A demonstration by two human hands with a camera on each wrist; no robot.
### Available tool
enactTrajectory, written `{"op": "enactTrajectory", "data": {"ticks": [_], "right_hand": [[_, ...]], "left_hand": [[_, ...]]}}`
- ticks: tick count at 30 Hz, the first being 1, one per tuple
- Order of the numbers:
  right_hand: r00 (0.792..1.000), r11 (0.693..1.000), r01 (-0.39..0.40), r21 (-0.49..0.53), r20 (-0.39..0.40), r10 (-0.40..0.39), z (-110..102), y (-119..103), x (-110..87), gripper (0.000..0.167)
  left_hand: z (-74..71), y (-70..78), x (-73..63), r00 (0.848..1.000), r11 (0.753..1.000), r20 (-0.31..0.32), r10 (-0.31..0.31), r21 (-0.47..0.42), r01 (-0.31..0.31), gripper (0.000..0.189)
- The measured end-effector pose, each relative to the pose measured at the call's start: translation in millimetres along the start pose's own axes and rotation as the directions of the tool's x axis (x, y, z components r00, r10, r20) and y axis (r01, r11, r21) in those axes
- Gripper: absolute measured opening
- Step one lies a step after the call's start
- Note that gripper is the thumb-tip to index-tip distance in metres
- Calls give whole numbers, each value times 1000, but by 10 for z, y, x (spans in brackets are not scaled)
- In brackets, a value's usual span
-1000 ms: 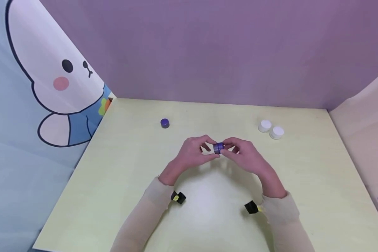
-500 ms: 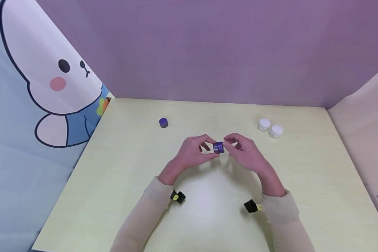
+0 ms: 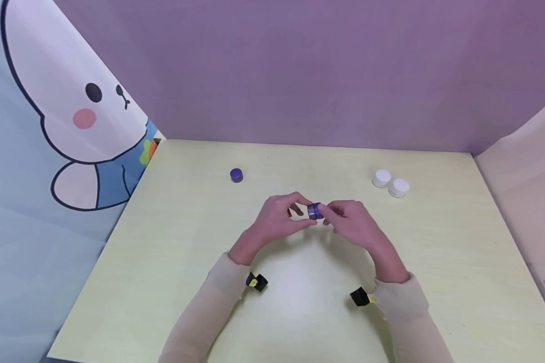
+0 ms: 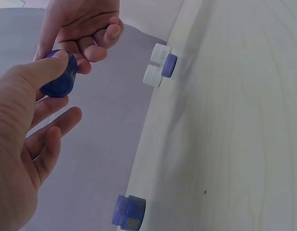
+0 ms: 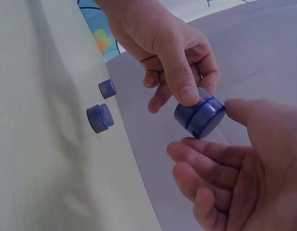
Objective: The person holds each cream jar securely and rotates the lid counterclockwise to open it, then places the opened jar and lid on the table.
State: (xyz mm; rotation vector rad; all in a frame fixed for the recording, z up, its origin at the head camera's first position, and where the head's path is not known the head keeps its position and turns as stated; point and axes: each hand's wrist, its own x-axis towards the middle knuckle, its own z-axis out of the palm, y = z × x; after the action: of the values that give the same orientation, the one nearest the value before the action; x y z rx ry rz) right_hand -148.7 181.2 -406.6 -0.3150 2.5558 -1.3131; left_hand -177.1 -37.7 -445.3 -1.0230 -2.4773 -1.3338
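Purple jar (image 3: 315,212) — partly behind hands (image 3: 277,218) (image 3: 351,223)

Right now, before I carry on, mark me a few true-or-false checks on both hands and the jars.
1. The right grip is far from the held jar. False: the right grip has its thumb right at the held blue jar.
2. The left grip is holding that jar. True.
3. The held jar is resting on the table. False: it is held above the table.
4. A lidless blue jar stands on the table in the left wrist view. True.
5. The white jars are on the person's left of the held jar. False: both white jars are to its right, farther back.
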Motion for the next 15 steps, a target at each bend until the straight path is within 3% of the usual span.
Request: {"op": "enactTrajectory", "data": {"ticks": [10, 15], "right_hand": [[990, 990, 133, 48, 35, -135, -53, -17, -37, 27], [984, 984, 176, 8, 17, -176, -74, -22, -45, 31]], "left_hand": [[-27, 22, 2, 1000, 1000, -2, 5, -9, -6, 32], [-36, 39, -7, 1000, 1000, -1, 4, -4, -4, 33]]}}
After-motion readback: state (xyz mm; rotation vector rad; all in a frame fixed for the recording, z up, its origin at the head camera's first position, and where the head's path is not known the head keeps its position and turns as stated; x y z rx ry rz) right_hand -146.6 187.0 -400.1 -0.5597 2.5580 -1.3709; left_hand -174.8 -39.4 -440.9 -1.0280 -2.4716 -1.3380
